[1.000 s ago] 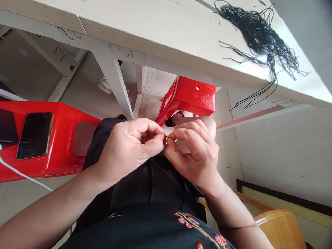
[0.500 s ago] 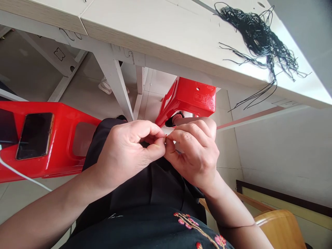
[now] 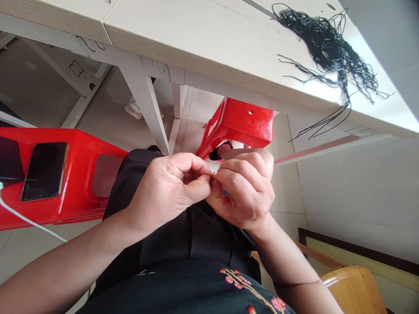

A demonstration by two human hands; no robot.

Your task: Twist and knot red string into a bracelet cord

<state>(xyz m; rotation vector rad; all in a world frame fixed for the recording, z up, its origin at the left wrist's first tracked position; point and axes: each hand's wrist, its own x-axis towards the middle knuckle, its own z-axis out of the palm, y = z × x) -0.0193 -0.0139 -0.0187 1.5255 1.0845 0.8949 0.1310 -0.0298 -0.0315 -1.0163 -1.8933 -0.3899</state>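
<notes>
My left hand (image 3: 172, 187) and my right hand (image 3: 244, 187) meet above my lap, fingertips touching. Between them a tiny bit of red thread-like material (image 3: 213, 175) shows. The left thumb and index finger pinch it from one side, and the right thumb and index finger close on it from the other. Most of this small item is hidden by the fingertips. Over the table's front edge hangs part of a tangled bundle of black cords (image 3: 330, 52), away from both hands.
A white table (image 3: 196, 39) spans the top. On a red stool (image 3: 81, 165) at the left lies a phone (image 3: 45, 171), with a white cable (image 3: 32, 221) nearby. Another red stool (image 3: 242, 122) stands under the table. A wooden chair (image 3: 355, 290) is at lower right.
Both hands have shifted slightly; the left fingertips are a little further right. More of the red material shows between the fingertips.
</notes>
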